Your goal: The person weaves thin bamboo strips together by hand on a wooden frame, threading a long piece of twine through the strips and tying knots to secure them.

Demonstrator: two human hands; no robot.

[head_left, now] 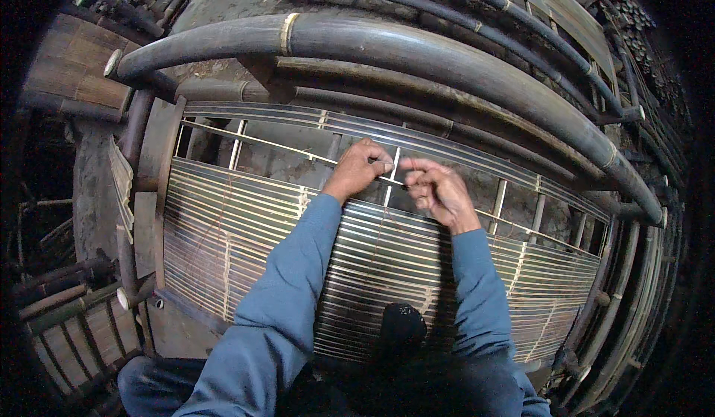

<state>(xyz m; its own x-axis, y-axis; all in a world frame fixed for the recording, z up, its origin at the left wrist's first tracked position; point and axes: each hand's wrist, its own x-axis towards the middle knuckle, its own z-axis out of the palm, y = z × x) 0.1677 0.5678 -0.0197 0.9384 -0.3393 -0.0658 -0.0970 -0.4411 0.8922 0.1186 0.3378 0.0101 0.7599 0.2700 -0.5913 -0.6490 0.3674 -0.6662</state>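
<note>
A bamboo frame with rows of thin bamboo slats [275, 216] lies in front of me. One long slat [283, 146] crosses the gap between the near rows and the far rows. My left hand [359, 167] is closed on this slat near its middle, beside a pale crosspiece [392, 175]. Just to the right, my right hand [438, 190] is curled over the same slat, its fingers bent together and slightly blurred. What they pinch is too small to make out. Thin reddish thread [381, 227] hangs over the slats below my hands.
A thick dark bamboo pole [417, 48] arches along the far side of the frame. At the left stands a bamboo post [136, 134]. More bamboo furniture [514, 26] is behind, and long poles [618, 298] stand at the right. A dark shoe or foot [403, 327] rests on the near slats.
</note>
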